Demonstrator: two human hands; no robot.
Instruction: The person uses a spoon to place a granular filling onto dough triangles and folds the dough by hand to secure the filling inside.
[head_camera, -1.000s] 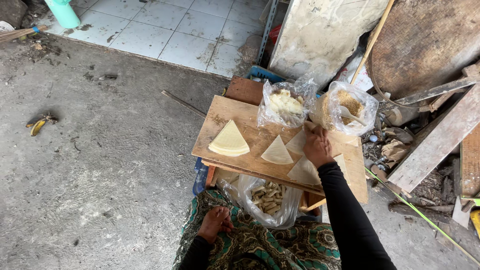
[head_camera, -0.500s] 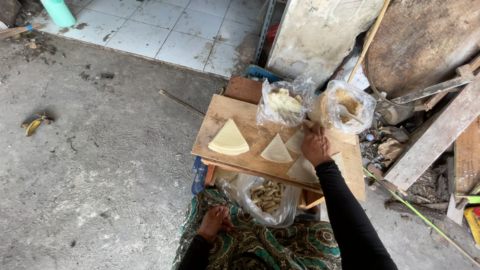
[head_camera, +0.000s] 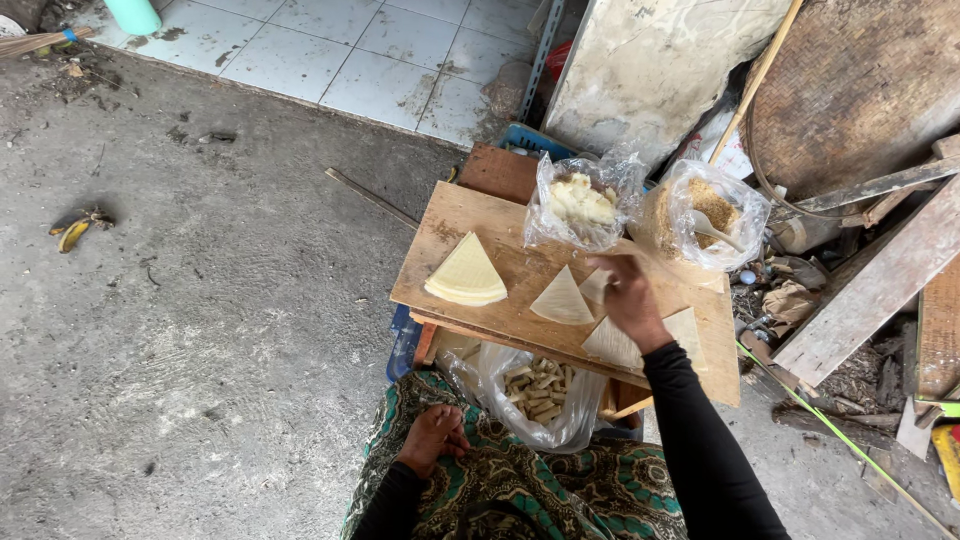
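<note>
A wooden board serves as a low worktable, with the pastry sheets laid flat for easy reach; a stack of triangular wrappers points its apex away from the person; the right hand hovers over single triangles, fingers loosely apart, gripping nothing; the left hand rests empty on the patterned lap.

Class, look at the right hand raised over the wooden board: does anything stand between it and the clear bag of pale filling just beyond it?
Nothing visible does. The right hand hangs just short of the bag of pale filling, with only bare wooden board between.
</note>
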